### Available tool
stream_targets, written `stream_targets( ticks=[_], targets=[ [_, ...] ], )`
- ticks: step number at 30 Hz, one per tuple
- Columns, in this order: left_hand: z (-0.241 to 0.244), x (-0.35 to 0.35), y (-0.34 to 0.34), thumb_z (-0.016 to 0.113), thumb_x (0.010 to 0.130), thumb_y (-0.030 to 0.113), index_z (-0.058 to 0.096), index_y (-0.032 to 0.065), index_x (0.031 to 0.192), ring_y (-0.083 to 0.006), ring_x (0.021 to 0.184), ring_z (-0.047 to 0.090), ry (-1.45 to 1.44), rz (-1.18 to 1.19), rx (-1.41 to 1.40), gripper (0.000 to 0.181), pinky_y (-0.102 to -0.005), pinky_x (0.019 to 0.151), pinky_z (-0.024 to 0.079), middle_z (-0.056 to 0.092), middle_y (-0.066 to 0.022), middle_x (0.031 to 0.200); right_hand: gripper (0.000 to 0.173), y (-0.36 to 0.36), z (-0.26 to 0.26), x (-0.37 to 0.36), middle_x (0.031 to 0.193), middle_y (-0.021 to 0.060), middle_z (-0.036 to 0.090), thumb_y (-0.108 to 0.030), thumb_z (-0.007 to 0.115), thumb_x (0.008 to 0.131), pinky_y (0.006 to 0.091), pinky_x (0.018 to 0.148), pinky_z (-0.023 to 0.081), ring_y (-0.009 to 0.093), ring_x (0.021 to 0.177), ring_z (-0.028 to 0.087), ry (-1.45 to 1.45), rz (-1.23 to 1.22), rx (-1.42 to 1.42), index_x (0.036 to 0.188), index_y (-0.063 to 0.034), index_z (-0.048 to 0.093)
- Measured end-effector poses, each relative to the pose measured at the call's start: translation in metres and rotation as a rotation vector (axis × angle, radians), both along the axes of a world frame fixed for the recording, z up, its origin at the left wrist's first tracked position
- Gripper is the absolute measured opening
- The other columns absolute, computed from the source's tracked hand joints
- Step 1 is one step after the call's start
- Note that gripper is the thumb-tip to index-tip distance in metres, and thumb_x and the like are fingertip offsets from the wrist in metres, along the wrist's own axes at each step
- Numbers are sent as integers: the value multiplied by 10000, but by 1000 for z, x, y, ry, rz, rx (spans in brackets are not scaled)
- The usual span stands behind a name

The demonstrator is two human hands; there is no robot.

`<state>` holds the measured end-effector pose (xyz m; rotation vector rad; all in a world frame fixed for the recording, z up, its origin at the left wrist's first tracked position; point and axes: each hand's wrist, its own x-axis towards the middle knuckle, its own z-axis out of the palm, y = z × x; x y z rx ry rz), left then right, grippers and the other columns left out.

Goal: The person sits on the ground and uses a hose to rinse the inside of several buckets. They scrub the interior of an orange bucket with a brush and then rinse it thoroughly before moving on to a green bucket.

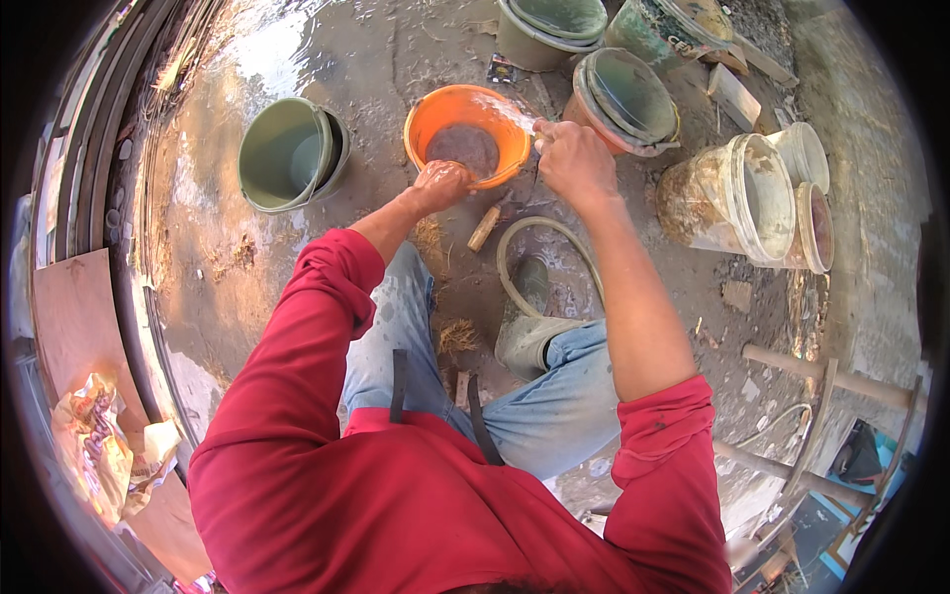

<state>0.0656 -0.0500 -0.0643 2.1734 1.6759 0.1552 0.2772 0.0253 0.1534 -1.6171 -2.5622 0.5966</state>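
Note:
An orange plastic bucket [427, 119] stands tilted before me, its mouth facing me and dark greyish matter or water at its bottom. My left hand [444, 184] grips its near rim, with the fingertips hidden inside. My right hand [579, 157] is closed around the end of a pale hose [508, 256], to the right of the bucket. White water [505, 110] sprays from the hose end into the bucket and against its inner wall. The hose loops on the ground near my rubber boot [523, 338].
A wooden-handled tool [486, 226] lies just below the bucket. Nested green buckets [286, 156] stand to the left. More stained buckets [620, 93] and white pails [701, 193] line the right. A wooden ladder [794, 364] lies at lower right; crumpled paper sacks [93, 445] are at left.

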Motion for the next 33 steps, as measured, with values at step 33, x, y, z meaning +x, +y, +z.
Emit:
stream_targets(
  ticks=[33],
  targets=[
    [68, -28, 38, 662, 881, 185, 791, 140, 964, -214, 982, 724, 889, -434, 68, 161, -388, 848, 524, 764, -50, 988, 319, 7, -5, 21, 1058, 236, 749, -213, 628, 965, 493, 931, 546, 406, 1017, 712, 103, 108, -108, 1249, -159, 764]
  ],
)
